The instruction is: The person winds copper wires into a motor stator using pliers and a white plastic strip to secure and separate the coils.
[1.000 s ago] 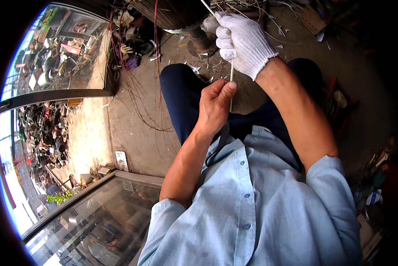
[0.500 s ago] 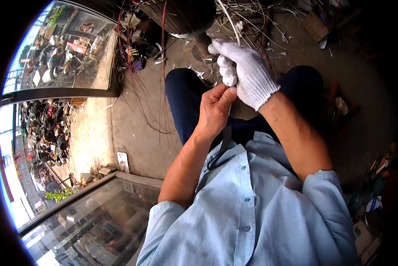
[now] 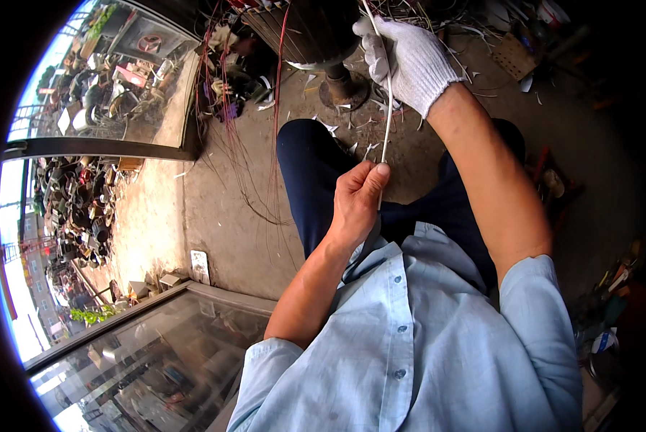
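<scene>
A thin white cable (image 3: 388, 129) runs taut from the top of the view down to my lap. My bare left hand (image 3: 357, 193) pinches it between thumb and curled fingers, and a short end shows just below the grip. Farther away, my right hand (image 3: 413, 65), in a white knit glove, is curled around the same cable with its fingers bent. A bare stretch of cable lies between the two hands. Left of the gloved hand stands a dark slatted basket-like container (image 3: 301, 32) on a round metal pedestal (image 3: 344, 90).
Red wires (image 3: 278, 93) hang from the container to the concrete floor (image 3: 229, 245). White scraps (image 3: 330, 129) lie around the pedestal. At left are a glass door (image 3: 100, 150) and a glass-topped case (image 3: 164, 345). A perforated board (image 3: 514, 57) lies at the far right.
My right hand has moved away along the cable, apart from my left hand, exposing the stretch between them. My left hand has come slightly nearer to my body.
</scene>
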{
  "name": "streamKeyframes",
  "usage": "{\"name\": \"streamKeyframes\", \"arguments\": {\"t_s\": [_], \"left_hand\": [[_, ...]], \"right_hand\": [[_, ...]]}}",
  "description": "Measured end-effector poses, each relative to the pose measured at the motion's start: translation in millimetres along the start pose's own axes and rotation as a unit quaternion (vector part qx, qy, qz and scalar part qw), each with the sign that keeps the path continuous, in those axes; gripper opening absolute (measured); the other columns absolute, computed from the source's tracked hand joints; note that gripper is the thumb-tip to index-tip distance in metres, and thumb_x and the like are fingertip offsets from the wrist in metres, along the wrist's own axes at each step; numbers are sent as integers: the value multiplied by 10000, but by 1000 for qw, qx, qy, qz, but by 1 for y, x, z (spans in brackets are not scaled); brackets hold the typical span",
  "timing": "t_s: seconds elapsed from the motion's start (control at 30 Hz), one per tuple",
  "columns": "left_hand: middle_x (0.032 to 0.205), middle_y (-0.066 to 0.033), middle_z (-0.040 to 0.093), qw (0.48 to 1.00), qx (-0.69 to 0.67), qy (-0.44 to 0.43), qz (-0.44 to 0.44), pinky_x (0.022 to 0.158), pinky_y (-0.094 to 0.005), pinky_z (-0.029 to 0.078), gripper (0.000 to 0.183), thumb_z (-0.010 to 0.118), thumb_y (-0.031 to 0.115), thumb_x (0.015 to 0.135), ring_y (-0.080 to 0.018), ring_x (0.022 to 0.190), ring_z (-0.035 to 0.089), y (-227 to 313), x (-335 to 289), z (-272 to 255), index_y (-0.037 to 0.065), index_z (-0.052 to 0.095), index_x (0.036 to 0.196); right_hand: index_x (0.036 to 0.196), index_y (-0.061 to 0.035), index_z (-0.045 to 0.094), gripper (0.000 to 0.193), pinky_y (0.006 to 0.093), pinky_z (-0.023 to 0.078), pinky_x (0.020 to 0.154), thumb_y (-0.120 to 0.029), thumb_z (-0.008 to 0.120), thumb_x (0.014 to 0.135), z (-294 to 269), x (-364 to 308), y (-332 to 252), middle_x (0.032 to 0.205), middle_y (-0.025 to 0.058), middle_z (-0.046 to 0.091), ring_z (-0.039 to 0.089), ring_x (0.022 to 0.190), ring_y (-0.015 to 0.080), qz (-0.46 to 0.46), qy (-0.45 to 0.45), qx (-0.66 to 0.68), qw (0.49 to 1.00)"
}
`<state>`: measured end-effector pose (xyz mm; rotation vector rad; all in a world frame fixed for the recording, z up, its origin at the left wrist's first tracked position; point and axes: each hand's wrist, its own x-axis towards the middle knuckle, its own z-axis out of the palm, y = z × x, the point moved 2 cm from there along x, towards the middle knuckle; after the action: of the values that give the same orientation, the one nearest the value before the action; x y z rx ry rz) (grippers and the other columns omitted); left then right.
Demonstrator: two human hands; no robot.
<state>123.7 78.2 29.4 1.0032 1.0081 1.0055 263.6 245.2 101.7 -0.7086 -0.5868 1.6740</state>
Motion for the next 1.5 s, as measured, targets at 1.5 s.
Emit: {"name": "streamKeyframes", "arguments": {"t_s": [1.5], "left_hand": [[631,48,474,998,36,-54,-3,497,-218,284,326,623,295,982,-35,555,368,7,-3,6,61,578,760]], "right_hand": [[836,-84,572,261,211,292,359,-315,654,928,-5,43,-27,559,-65,440,362,383,53,34,53,-94,994]]}}
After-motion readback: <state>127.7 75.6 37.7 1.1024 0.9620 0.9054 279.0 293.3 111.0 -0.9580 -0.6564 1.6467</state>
